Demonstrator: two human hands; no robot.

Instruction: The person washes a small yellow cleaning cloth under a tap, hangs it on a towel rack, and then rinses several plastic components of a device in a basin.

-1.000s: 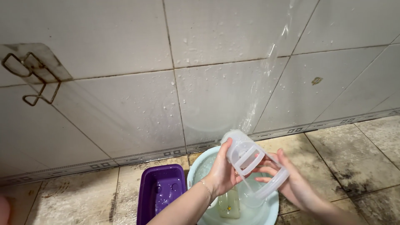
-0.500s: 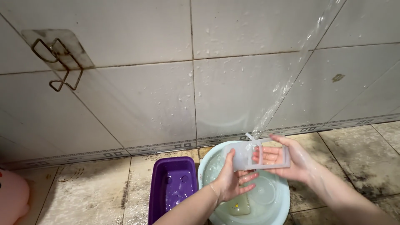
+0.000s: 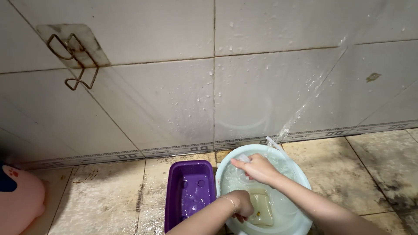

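- Water [image 3: 300,114] fell in a thin slanting stream along the tiled wall [image 3: 165,95] and landed at the far rim of a pale blue round basin [image 3: 300,176] that stood on the stained tile floor [image 3: 365,165].
- The right hand [image 3: 257,168] reached over the basin near its far side, fingers [image 3: 238,162] curled around a small clear plastic piece [image 3: 243,158] at their tips; how much of that piece they gripped could not be told.
- The left hand [image 3: 240,204] dipped into the near part of the basin, its fingers bent downward and partly hidden, just beside a yellowish rectangular container [image 3: 261,208] lying under the water; whether they gripped it could not be told.
- A clear plastic part [image 3: 273,142] stuck up at the basin's far rim, where the stream hit.
- A purple rectangular tub [image 3: 189,191] stood touching or just beside the basin on its left side, wet inside.
- A wire hook on a stained adhesive plate [image 3: 74,54] hung on the wall, upper left.
- A pink rounded object [image 3: 19,198] sat at the left edge of the floor, well apart from the basin.
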